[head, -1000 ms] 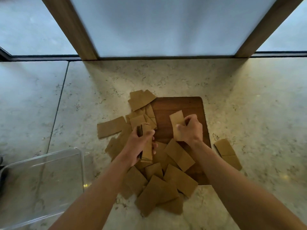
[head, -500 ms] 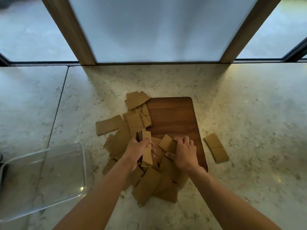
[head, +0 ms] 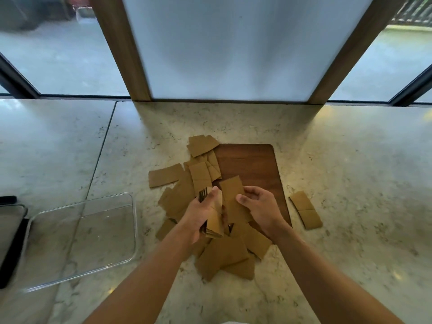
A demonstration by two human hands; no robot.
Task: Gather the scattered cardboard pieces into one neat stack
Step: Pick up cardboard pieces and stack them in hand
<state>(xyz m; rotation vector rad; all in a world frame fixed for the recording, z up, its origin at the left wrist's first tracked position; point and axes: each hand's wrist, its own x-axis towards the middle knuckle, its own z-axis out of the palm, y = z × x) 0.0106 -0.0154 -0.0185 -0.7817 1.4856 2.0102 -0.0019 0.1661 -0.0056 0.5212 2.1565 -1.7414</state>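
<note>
Left hand (head: 198, 216) clamps an on-edge cardboard bundle (head: 214, 218); right hand (head: 259, 206) pinches one piece (head: 231, 190), which may knock the bundle askew on insertion.

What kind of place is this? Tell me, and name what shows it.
Probably a home kitchen or dining counter beside large windows. A pale stone countertop carries a wooden cutting board and a clear plastic tray, with glass panes looking outdoors behind it. It could be another indoor worktop.
</note>
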